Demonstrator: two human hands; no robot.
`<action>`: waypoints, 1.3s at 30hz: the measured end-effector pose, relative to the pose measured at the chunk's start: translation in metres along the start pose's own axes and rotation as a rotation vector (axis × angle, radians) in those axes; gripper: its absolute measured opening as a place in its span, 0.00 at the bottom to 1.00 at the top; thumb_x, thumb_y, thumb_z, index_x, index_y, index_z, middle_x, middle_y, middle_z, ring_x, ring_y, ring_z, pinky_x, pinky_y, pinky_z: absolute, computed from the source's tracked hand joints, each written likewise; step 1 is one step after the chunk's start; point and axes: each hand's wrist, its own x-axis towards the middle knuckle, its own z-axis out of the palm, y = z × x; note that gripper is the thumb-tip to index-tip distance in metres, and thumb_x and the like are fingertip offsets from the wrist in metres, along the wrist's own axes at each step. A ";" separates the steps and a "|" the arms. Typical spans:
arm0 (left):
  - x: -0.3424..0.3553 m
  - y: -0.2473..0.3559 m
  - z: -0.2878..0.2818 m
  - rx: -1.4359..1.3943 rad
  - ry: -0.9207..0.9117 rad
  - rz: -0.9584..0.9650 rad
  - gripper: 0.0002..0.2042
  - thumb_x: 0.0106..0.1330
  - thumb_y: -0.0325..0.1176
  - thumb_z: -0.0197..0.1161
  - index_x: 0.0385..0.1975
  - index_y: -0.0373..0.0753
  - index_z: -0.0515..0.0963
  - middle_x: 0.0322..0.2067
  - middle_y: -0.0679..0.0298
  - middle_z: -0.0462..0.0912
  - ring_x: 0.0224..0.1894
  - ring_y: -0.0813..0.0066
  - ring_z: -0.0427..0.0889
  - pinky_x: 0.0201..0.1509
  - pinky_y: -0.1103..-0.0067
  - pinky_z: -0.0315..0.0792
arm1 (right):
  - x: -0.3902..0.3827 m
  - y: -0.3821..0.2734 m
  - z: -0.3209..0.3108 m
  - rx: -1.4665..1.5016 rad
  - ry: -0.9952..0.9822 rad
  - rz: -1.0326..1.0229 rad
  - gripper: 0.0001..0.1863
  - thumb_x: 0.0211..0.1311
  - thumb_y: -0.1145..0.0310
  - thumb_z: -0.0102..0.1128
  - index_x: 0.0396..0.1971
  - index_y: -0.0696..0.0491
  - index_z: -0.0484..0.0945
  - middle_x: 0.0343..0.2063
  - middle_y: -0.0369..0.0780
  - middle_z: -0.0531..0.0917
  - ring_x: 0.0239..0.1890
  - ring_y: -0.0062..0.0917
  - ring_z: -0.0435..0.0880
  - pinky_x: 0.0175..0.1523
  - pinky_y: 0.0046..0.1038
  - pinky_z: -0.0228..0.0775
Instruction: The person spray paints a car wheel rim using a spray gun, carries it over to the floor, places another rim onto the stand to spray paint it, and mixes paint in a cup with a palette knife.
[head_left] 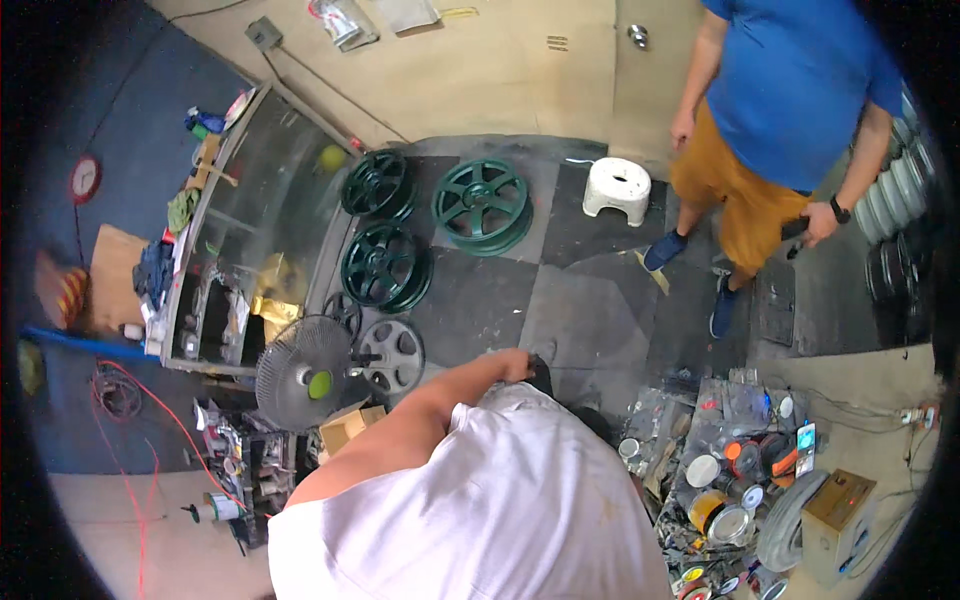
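Left hand (512,366): emerging from the wearer's bare forearm and resting near the hem of the white shirt (490,500), at a dark item (541,376) whose kind is not showing clearly. Left fingers: curling inward, apparently against this item, though whether they are grasping it or merely lying on it cannot be told. Right hand: not appearing, so the state of its fingers cannot be told. Step in hand, by judgement: handling or resting close to the body, with no wheel being touched by the visible hand. Next move, by judgement: calling for the left fingers to come clear of the dark item before reaching out to anything on the floor. Dark item: lying just beyond the shirt hem, looking black and matt, its outline merging with the dark shapes beside it. Nearest wheel: one grey wheel (392,352), spoked, standing to the left of the hand, apart from it, and partly bordering a grey fan (290,385). Farther off: three dark green wheels (481,203), six-spoked where countable, glossy, resting face-up on the grey floor (485,310). Beyond: a white stool (620,180) standing near the wall, and a co-worker (795,90) in blue top and brown shorts, standing and holding a dark object (795,228).
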 end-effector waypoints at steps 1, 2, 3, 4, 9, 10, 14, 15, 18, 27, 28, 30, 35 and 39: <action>0.004 0.001 -0.003 -0.061 0.062 0.049 0.20 0.66 0.48 0.61 0.49 0.41 0.85 0.49 0.48 0.86 0.55 0.45 0.83 0.60 0.59 0.76 | 0.003 -0.006 0.003 -0.004 -0.008 -0.004 0.14 0.70 0.60 0.59 0.41 0.58 0.81 0.31 0.39 0.84 0.27 0.26 0.81 0.32 0.31 0.72; 0.009 -0.001 -0.004 -0.118 0.125 0.099 0.19 0.66 0.47 0.62 0.49 0.42 0.85 0.49 0.48 0.86 0.54 0.45 0.83 0.59 0.59 0.76 | 0.006 -0.016 0.007 -0.006 -0.015 -0.008 0.14 0.70 0.61 0.59 0.41 0.58 0.81 0.31 0.39 0.84 0.27 0.26 0.81 0.32 0.31 0.72; 0.012 -0.004 -0.005 -0.127 0.131 0.094 0.19 0.66 0.47 0.62 0.49 0.42 0.85 0.49 0.48 0.86 0.54 0.45 0.83 0.59 0.59 0.76 | 0.011 -0.027 0.009 -0.007 -0.025 -0.014 0.14 0.70 0.61 0.59 0.41 0.58 0.81 0.31 0.39 0.84 0.27 0.26 0.81 0.32 0.31 0.72; 0.015 -0.007 -0.006 -0.164 0.143 0.137 0.19 0.65 0.47 0.63 0.49 0.41 0.84 0.48 0.48 0.86 0.53 0.46 0.83 0.58 0.59 0.76 | 0.016 -0.039 0.015 -0.009 -0.036 -0.022 0.14 0.70 0.61 0.59 0.41 0.58 0.81 0.30 0.39 0.84 0.27 0.26 0.81 0.31 0.31 0.72; 0.012 -0.027 -0.031 -0.231 0.122 0.129 0.19 0.65 0.47 0.64 0.49 0.40 0.84 0.47 0.49 0.87 0.52 0.48 0.84 0.57 0.60 0.77 | 0.040 -0.096 0.044 -0.051 -0.060 -0.047 0.13 0.70 0.62 0.59 0.40 0.58 0.82 0.30 0.38 0.84 0.26 0.26 0.81 0.31 0.31 0.72; 0.011 -0.038 -0.037 -0.253 0.084 0.122 0.20 0.65 0.48 0.64 0.49 0.41 0.84 0.47 0.49 0.87 0.52 0.48 0.84 0.57 0.60 0.77 | 0.045 -0.105 0.053 -0.064 -0.064 -0.053 0.13 0.70 0.62 0.59 0.40 0.58 0.82 0.29 0.38 0.84 0.26 0.26 0.81 0.31 0.31 0.72; 0.008 -0.118 -0.020 -0.371 0.274 0.062 0.20 0.65 0.49 0.64 0.47 0.42 0.85 0.48 0.50 0.87 0.53 0.50 0.84 0.57 0.60 0.77 | 0.058 -0.158 0.091 -0.171 -0.112 -0.076 0.12 0.70 0.63 0.59 0.39 0.58 0.82 0.29 0.38 0.84 0.26 0.25 0.81 0.31 0.31 0.73; 0.007 -0.144 -0.016 -0.372 0.270 0.007 0.20 0.65 0.49 0.63 0.48 0.42 0.85 0.48 0.50 0.86 0.53 0.50 0.84 0.58 0.61 0.77 | 0.062 -0.173 0.101 -0.202 -0.128 -0.088 0.12 0.70 0.63 0.59 0.39 0.58 0.82 0.29 0.38 0.84 0.26 0.25 0.81 0.31 0.31 0.73; -0.006 -0.221 -0.007 -0.380 0.244 -0.139 0.21 0.66 0.50 0.62 0.49 0.41 0.84 0.50 0.50 0.86 0.54 0.48 0.84 0.59 0.60 0.76 | 0.080 -0.221 0.138 -0.321 -0.185 -0.137 0.12 0.70 0.64 0.59 0.38 0.58 0.82 0.28 0.38 0.84 0.25 0.25 0.81 0.31 0.31 0.73; -0.124 -0.341 0.006 -0.832 0.441 -0.547 0.22 0.66 0.49 0.60 0.50 0.38 0.83 0.46 0.47 0.86 0.50 0.48 0.85 0.57 0.60 0.76 | 0.154 -0.367 0.256 -0.414 -0.295 -0.117 0.06 0.67 0.72 0.61 0.37 0.59 0.80 0.28 0.37 0.83 0.25 0.23 0.79 0.30 0.28 0.73; -0.134 -0.345 0.006 -0.981 0.414 -0.611 0.24 0.67 0.50 0.60 0.51 0.36 0.83 0.48 0.47 0.86 0.51 0.47 0.84 0.58 0.61 0.76 | 0.167 -0.386 0.267 -0.436 -0.304 -0.123 0.06 0.67 0.72 0.61 0.37 0.59 0.80 0.28 0.37 0.83 0.25 0.23 0.79 0.30 0.28 0.73; -0.152 -0.349 0.020 -1.011 0.470 -0.652 0.25 0.67 0.50 0.60 0.52 0.35 0.82 0.50 0.46 0.85 0.52 0.47 0.84 0.58 0.61 0.76 | 0.191 -0.428 0.302 -0.703 -0.365 -0.319 0.07 0.67 0.71 0.61 0.38 0.61 0.80 0.29 0.40 0.84 0.25 0.21 0.80 0.29 0.24 0.71; -0.167 -0.327 0.089 -1.137 0.437 -0.814 0.28 0.68 0.51 0.60 0.55 0.31 0.80 0.52 0.44 0.84 0.55 0.46 0.83 0.62 0.63 0.74 | 0.209 -0.503 0.425 -0.939 -0.547 -0.497 0.17 0.67 0.62 0.63 0.45 0.61 0.85 0.32 0.42 0.88 0.31 0.25 0.85 0.39 0.30 0.76; -0.165 -0.287 0.145 -1.332 0.349 -0.869 0.23 0.68 0.52 0.61 0.52 0.41 0.83 0.45 0.49 0.88 0.50 0.49 0.85 0.57 0.63 0.77 | 0.243 -0.526 0.527 -1.329 -0.682 -0.623 0.27 0.63 0.50 0.65 0.47 0.61 0.84 0.35 0.49 0.88 0.37 0.36 0.89 0.48 0.36 0.78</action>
